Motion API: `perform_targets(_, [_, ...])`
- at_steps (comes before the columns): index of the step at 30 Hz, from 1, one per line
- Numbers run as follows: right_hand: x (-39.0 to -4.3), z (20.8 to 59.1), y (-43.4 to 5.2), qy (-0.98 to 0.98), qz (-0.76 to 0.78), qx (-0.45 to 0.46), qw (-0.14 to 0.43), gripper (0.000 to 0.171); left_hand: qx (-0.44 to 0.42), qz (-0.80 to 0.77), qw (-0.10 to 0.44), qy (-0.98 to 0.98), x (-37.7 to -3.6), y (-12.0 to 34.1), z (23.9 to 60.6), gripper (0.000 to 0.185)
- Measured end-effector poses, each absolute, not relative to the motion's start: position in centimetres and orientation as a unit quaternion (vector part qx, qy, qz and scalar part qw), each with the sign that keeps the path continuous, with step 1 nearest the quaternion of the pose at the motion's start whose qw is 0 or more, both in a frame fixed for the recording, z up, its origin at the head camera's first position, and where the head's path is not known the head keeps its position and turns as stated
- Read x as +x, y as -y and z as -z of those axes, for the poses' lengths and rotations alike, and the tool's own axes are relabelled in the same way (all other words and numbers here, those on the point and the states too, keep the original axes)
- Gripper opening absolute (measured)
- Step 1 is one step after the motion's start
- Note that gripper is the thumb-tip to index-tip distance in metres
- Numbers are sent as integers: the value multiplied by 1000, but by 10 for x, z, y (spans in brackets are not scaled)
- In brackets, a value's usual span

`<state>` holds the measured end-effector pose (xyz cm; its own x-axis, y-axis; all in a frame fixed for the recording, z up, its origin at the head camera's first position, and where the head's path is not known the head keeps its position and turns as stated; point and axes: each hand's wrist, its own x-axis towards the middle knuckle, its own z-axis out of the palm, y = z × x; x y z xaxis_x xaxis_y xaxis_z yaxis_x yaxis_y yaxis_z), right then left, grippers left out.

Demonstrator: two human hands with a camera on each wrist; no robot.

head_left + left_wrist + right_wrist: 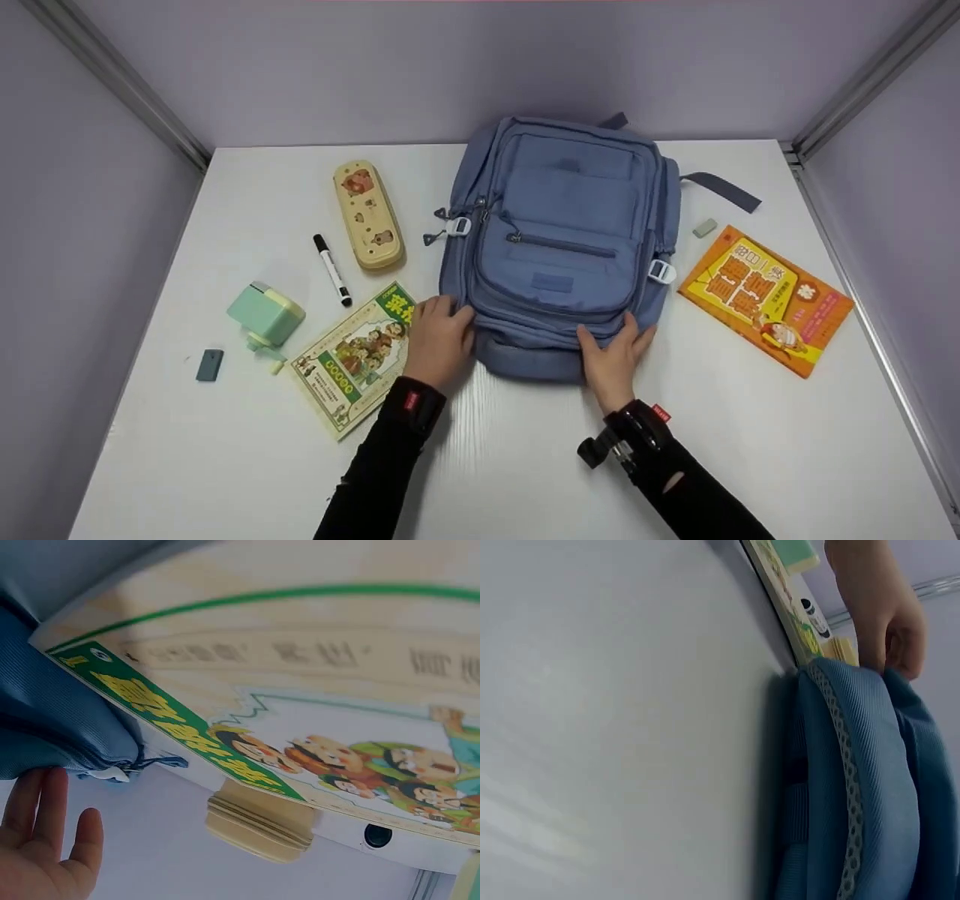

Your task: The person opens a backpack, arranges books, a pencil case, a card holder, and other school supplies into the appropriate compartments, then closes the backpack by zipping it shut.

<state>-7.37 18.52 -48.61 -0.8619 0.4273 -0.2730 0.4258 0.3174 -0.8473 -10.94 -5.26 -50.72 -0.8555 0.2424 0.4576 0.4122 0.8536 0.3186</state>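
A blue backpack (574,202) lies front side up on the white table, its bottom toward me. My left hand (439,341) grips its lower left corner; in the right wrist view the left hand's fingers (907,645) curl at the fabric. The left wrist view shows the left hand (49,847) against the bag's side. My right hand (611,364) holds the lower right corner, thumb and fingers spread over the edge. A green-and-cream picture book (360,360) lies beside and partly under the left hand in the head view.
Left of the bag lie a cream pencil case (367,214), a marker (332,270), a mint-green boxy item (266,311) and a small dark block (210,365). On the right are an orange book (765,300), a small grey block (705,228) and a loose strap (724,191). Walls enclose the table.
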Motion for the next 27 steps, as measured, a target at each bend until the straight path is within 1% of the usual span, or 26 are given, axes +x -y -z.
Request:
perform_targets(8, [-98,482,-222,834,-488,-257,4,76,-218,187,201,937,-89,28,504,10])
perform_targets(13, [-114,482,-246,854,-465,-234,6,71,-258,159,227,926,-80,11,505,17])
perform_targets(15, [-117,482,-253,857,-464,-224,13,69,-269,154,223,924,-78,6,504,20])
perform_targets(17, [-118,480,-255,854,-470,-219,30,66,-274,154,206,927,-77,3,501,23])
perform_targets(19, [-113,479,-252,850,-475,-219,54,64,-270,160,182,932,-78,2,497,26])
perform_targets(21, [-104,476,-241,845,-480,-223,74,64,-258,169,171,936,-83,4,493,29])
perform_targets(24, [-84,473,-217,856,-465,-195,109,61,-231,183,194,936,-101,10,485,27])
perform_targets(27, [-63,471,-189,884,-430,-121,134,58,-201,180,213,939,-126,20,479,17])
